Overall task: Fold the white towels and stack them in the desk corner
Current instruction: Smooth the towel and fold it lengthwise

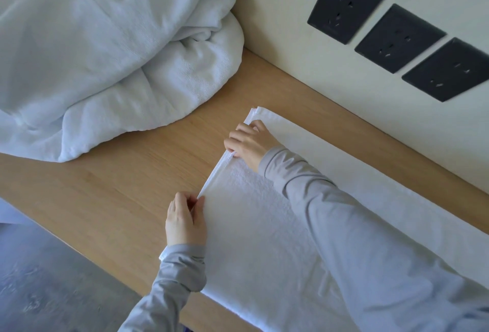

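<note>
Grey sleeves [370,239] nearest, mine, across flat white towel [251,225]. My left hand [186,219] pinches near corner of hemmed edge, thumb against fingers. My right hand [248,143] beyond it, fingers curled round same edge. Towel runs right of both hands on wooden desk [119,186]. Crumpled towel heap [105,53] left, well apart. Dark sockets [399,37] past right hand.

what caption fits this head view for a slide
Left hand and right hand grip the short edge of a white towel flat on the wooden desk, beside a crumpled white pile.
</note>
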